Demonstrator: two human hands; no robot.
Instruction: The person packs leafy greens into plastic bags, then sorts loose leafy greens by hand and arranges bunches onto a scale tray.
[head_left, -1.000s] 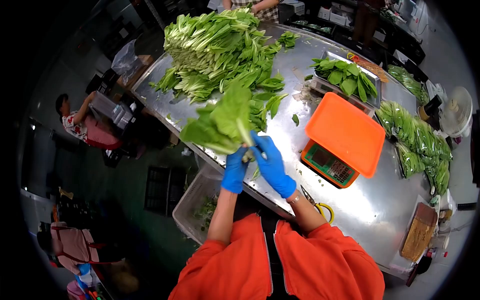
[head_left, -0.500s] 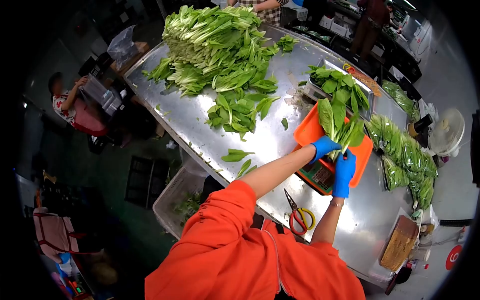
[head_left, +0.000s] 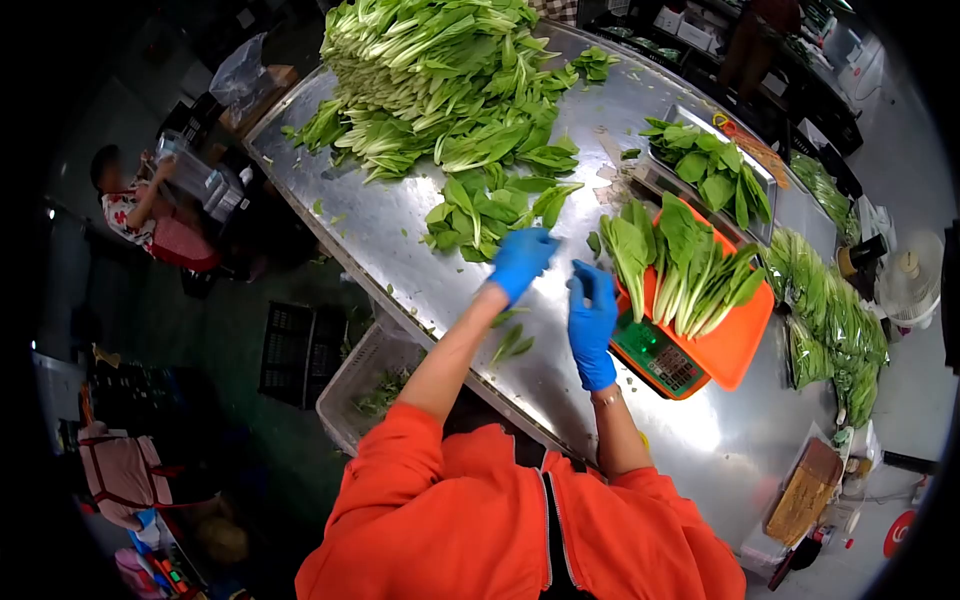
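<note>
Leafy greens point(head_left: 690, 280) lie on the orange scale tray point(head_left: 735, 350), and the scale's display point(head_left: 650, 345) glows green. My right hand point(head_left: 592, 320), in a blue glove, is just left of the scale with its fingers apart and nothing in them. My left hand point(head_left: 523, 262), also gloved in blue, is over the metal table point(head_left: 440, 300), near a small loose pile of leaves point(head_left: 480, 212); its fingertips are blurred. Behind that pile rises a large heap of greens point(head_left: 430, 90).
A second scale with greens point(head_left: 710, 170) stands behind the orange one. Bagged greens point(head_left: 825, 300) lie at the right, near a fan point(head_left: 908, 275). A crate point(head_left: 365, 385) with leaf scraps is below the table's left edge. A person point(head_left: 135, 205) sits at the far left.
The greens held in my hands over the orange tray now lie on it. Both hands have moved left, away from the tray, and the display is lit green.
</note>
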